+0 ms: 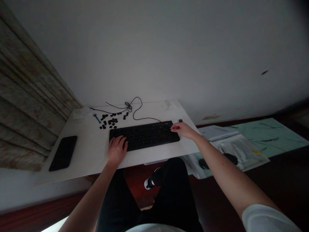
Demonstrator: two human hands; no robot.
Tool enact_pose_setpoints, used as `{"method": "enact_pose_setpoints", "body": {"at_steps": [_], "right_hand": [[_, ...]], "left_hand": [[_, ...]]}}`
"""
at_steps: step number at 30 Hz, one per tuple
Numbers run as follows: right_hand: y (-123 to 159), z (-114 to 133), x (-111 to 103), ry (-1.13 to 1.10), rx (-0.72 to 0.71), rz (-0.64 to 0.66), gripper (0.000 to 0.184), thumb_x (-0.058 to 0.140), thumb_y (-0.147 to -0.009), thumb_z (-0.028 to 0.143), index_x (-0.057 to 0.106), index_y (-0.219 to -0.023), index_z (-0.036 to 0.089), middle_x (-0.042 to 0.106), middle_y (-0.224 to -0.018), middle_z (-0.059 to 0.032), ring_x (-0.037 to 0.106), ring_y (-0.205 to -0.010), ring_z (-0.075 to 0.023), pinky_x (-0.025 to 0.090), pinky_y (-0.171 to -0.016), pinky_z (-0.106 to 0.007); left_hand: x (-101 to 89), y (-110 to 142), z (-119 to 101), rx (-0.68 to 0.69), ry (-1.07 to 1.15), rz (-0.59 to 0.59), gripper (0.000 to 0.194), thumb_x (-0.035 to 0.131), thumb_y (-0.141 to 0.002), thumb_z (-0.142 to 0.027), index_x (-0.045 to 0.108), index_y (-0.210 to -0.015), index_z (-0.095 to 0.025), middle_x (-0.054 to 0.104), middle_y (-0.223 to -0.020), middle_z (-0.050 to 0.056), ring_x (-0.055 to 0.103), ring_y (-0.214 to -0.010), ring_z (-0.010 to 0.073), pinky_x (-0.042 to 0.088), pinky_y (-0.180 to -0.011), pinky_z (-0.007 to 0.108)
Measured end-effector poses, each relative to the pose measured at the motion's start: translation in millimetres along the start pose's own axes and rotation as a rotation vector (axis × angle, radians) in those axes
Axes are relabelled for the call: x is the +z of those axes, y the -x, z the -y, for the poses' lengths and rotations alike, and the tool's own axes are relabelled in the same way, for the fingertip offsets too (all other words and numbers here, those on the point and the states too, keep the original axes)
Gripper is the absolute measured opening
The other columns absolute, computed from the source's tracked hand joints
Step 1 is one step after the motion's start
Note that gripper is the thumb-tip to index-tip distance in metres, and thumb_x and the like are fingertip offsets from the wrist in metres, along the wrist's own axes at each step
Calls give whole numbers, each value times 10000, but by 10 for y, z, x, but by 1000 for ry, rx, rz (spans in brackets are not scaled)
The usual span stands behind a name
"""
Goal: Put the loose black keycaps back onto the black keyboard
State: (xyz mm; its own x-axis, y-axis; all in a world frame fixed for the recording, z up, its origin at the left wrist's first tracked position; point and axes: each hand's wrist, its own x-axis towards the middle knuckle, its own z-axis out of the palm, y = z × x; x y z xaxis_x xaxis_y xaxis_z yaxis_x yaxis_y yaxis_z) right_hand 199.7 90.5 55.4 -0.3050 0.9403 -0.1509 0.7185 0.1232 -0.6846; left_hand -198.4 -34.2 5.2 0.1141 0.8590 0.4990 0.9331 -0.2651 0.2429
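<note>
While left hand (117, 150) and right hand (182, 130) rest on keyboard (145, 135), fingers (122, 140) released, keycaps (112, 120) nearby, papers (231, 151) in plastic sleeve (256, 158)

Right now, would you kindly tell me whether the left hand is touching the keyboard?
Touching: the head view shows the left hand resting its fingertips on the keyboard.

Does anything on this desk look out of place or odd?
Yes: loose black keycaps lie scattered on the white desk, off the black keyboard where the left hand and right hand rest. Keycaps normally sit on a keyboard. Its cable is also bunched into a knotted tangle.
</note>
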Motion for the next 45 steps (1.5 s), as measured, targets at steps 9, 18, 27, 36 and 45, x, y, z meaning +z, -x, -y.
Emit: {"method": "enact_pose_setpoints", "body": {"at_steps": [9, 18, 27, 36, 45], "right_hand": [[-282, 70, 13, 135, 10, 225, 170, 735, -721, 298, 788, -820, 171, 657, -663, -24, 552, -634, -164, 375, -615, -287], [-377, 77, -33, 125, 16, 314, 123, 724, -718, 262, 791, -800, 199, 756, -800, -59, 647, -753, -207, 463, -719, -305], [-400, 85, -89, 181, 24, 356, 146, 717, -737, 308, 790, -815, 208, 752, -818, -55, 645, -781, -206, 471, -735, -304], [-427, 108, -49, 136, 93, 361, 150, 754, -700, 283, 718, -813, 192, 665, -709, -26, 571, -648, -156, 431, -595, -265], [-423, 133, -24, 180, 170, 335, 269, 768, -700, 357, 547, -694, 204, 543, -604, 14, 467, -525, -114, 354, -494, -257]], "left_hand": [[-8, 0, 0, -4, -12, 2, 312, 453, -985, -315, 669, -1170, -187, 702, -1173, 116, 644, -1104, 275, 435, -1078, 497], [-21, -8, -7, -24, 15, 30, 320, 455, -983, -322, 665, -1183, -187, 696, -1181, 118, 637, -1115, 281, 423, -1088, 508], [-42, -21, -23, -21, 5, 31, 316, 459, -983, -319, 669, -1173, -178, 696, -1173, 121, 636, -1105, 285, 425, -1080, 505], [-35, -16, -17, -12, -15, 18, 314, 452, -986, -327, 667, -1173, -194, 697, -1166, 114, 637, -1088, 280, 432, -1067, 503], [-14, 3, -10, -43, 28, 42, 354, 450, -983, -363, 665, -1204, -189, 681, -1207, 133, 622, -1129, 303, 402, -1097, 534]]}}
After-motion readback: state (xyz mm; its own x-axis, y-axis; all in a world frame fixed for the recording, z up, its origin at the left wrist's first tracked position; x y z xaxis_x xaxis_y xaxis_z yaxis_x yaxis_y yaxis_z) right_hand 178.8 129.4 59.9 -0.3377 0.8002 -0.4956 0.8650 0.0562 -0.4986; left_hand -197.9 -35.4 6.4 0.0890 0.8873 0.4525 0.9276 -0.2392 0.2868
